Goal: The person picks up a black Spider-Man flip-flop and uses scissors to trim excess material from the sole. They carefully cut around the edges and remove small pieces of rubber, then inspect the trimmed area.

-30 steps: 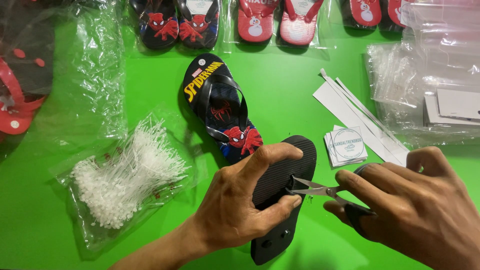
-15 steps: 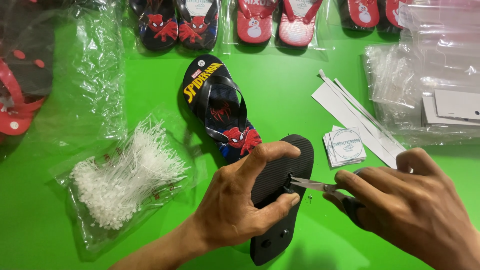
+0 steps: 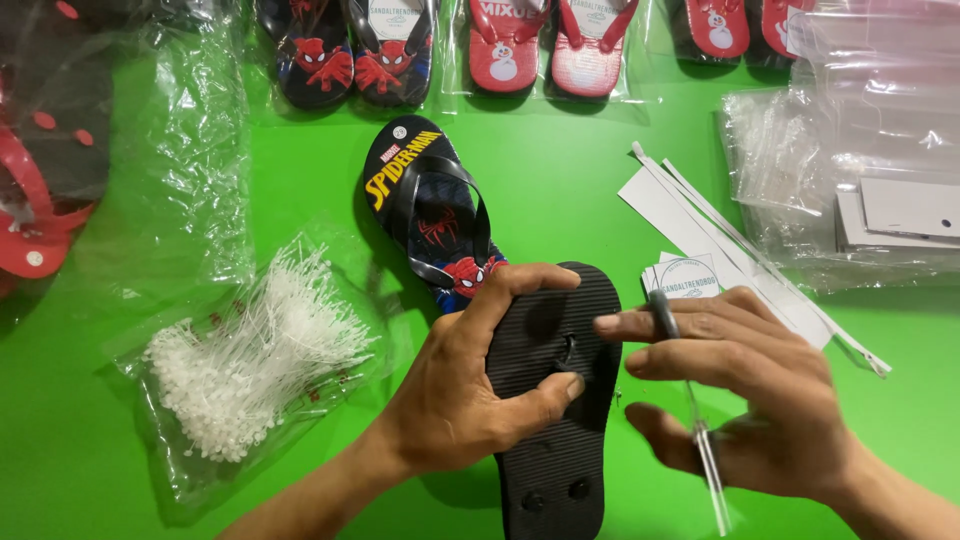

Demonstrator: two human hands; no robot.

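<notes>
Two hands on job: left hand (image 3: 470, 395) keeps grip on black sandal (image 3: 555, 400), sole up on green table (image 3: 560, 190); right hand (image 3: 750, 390) pulls scissors (image 3: 690, 400) away from sole, blades now pointing down, blurred.

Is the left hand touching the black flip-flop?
Touching. The head view shows the left hand gripping the upside-down black flip-flop, fingers and thumb pressed on its ribbed sole.

A footwear packing workshop: a green bench (image 3: 560, 190) carries bagged flip-flop pairs (image 3: 440, 45), stacked clear plastic bags (image 3: 870, 110), white paper labels (image 3: 690, 275) and a bag of plastic tag fasteners (image 3: 250, 360).
</notes>
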